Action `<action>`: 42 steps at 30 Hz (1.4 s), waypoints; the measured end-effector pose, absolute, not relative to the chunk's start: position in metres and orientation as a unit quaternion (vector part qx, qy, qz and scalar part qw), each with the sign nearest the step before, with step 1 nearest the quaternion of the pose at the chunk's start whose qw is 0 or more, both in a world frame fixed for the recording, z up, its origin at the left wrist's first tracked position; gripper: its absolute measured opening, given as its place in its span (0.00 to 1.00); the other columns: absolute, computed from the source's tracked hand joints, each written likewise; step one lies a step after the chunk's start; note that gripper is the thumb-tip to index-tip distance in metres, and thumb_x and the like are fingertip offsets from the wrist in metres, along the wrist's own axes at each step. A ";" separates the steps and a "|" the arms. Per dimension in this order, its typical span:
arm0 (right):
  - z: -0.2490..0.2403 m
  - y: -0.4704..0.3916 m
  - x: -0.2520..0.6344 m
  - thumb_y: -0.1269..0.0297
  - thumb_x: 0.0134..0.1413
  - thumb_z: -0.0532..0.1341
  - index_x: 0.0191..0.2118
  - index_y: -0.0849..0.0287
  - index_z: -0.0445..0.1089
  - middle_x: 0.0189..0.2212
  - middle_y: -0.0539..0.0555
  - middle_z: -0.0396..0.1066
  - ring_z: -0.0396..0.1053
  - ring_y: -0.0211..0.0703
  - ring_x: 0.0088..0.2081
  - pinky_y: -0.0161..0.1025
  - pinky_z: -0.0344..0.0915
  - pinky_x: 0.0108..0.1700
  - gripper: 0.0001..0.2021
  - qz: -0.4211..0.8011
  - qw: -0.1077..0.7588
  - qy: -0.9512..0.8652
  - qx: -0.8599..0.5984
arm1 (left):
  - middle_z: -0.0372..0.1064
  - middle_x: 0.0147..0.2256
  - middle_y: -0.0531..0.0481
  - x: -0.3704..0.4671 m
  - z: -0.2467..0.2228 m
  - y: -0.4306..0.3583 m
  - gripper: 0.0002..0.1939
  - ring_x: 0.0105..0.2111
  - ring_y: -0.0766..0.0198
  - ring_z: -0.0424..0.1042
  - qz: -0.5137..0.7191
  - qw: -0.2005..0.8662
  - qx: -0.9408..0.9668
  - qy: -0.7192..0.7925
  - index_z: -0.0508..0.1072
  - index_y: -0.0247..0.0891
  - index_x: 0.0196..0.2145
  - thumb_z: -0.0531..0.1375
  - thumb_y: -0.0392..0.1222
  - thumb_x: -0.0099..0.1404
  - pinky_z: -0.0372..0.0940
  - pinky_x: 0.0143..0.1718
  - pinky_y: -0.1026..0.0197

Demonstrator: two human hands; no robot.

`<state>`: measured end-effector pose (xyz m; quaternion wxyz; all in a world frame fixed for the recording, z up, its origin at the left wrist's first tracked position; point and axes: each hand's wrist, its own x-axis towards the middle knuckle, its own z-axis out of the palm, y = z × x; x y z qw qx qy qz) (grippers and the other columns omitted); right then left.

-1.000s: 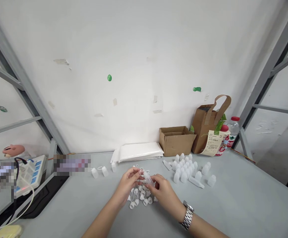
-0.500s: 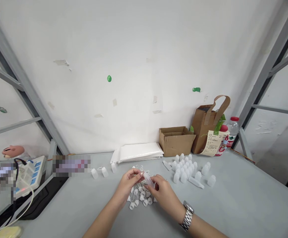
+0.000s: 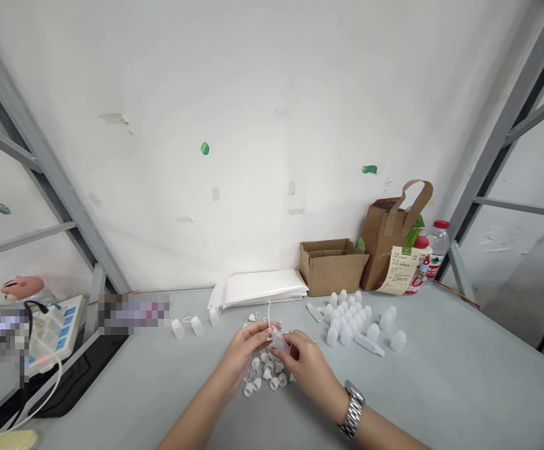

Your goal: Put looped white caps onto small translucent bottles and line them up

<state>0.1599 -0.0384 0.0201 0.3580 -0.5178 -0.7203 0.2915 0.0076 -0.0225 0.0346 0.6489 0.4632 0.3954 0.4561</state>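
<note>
My right hand (image 3: 305, 357), a watch at its wrist, is closed around a small translucent plastic bottle (image 3: 280, 340) that lies tilted with its neck toward the left. My left hand (image 3: 248, 347) pinches a white cap at the bottle's neck end. The cap is mostly hidden by the fingers, but its thin strap (image 3: 268, 312) sticks up above them. Whether the cap sits fully on the neck I cannot tell. Under both hands lies a pile of white caps with straps (image 3: 268, 369), partly covered by the fingers.
Several uncapped bottles (image 3: 346, 319) stand grouped on the right, a few lying down. Three capped bottles (image 3: 196, 325) stand left of my hands. Behind are white mailers (image 3: 262, 287), a cardboard box (image 3: 335, 275) and a paper bag (image 3: 377, 244). A power strip (image 3: 68, 328) is at far left.
A cap's strap now stands upright over my left fingertips, where none stood before. My left fingers have shifted at the bottle's neck; my right hand still holds the bottle in nearly the same place.
</note>
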 end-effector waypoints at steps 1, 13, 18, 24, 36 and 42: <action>0.020 -0.038 0.160 0.65 0.52 0.57 0.30 0.59 0.68 0.26 0.49 0.65 0.61 0.37 0.27 0.33 0.56 0.30 0.05 0.293 0.362 -0.721 -0.514 | 0.72 0.39 0.42 0.009 0.036 -0.024 0.14 0.42 0.56 0.67 0.456 0.665 0.452 0.382 0.74 0.33 0.38 0.61 0.42 0.54 0.59 0.44 0.59; 0.014 -0.043 0.159 0.67 0.58 0.51 0.41 0.60 0.66 0.30 0.56 0.68 0.65 0.44 0.30 0.40 0.62 0.35 0.09 0.131 0.368 -0.790 -0.473 | 0.70 0.41 0.42 0.017 0.036 -0.029 0.11 0.45 0.56 0.65 0.474 0.698 0.415 0.342 0.75 0.34 0.37 0.57 0.38 0.56 0.58 0.44 0.59; 0.017 -0.045 0.158 0.65 0.58 0.50 0.40 0.59 0.67 0.32 0.56 0.68 0.65 0.44 0.34 0.40 0.62 0.37 0.10 0.174 0.390 -0.773 -0.470 | 0.71 0.42 0.42 0.019 0.037 -0.031 0.12 0.47 0.54 0.63 0.485 0.696 0.404 0.342 0.75 0.32 0.37 0.57 0.38 0.56 0.57 0.46 0.59; 0.025 -0.042 0.156 0.61 0.54 0.54 0.24 0.60 0.65 0.21 0.48 0.61 0.58 0.36 0.25 0.33 0.55 0.28 0.12 0.359 0.400 -0.702 -0.467 | 0.70 0.42 0.42 0.019 0.033 -0.031 0.12 0.42 0.57 0.67 0.485 0.740 0.353 0.305 0.74 0.33 0.38 0.56 0.38 0.57 0.60 0.44 0.58; 0.024 -0.044 0.154 0.61 0.52 0.54 0.24 0.61 0.66 0.21 0.49 0.63 0.59 0.37 0.26 0.34 0.55 0.29 0.12 0.384 0.417 -0.689 -0.452 | 0.72 0.36 0.42 0.021 0.042 -0.035 0.10 0.41 0.57 0.68 0.471 0.713 0.406 0.323 0.74 0.32 0.33 0.57 0.39 0.56 0.60 0.40 0.61; 0.026 -0.043 0.154 0.56 0.50 0.57 0.21 0.61 0.66 0.18 0.48 0.62 0.58 0.36 0.22 0.33 0.55 0.26 0.14 0.431 0.423 -0.650 -0.461 | 0.73 0.37 0.40 0.023 0.045 -0.036 0.10 0.39 0.55 0.69 0.472 0.700 0.417 0.336 0.75 0.32 0.32 0.58 0.40 0.55 0.60 0.41 0.59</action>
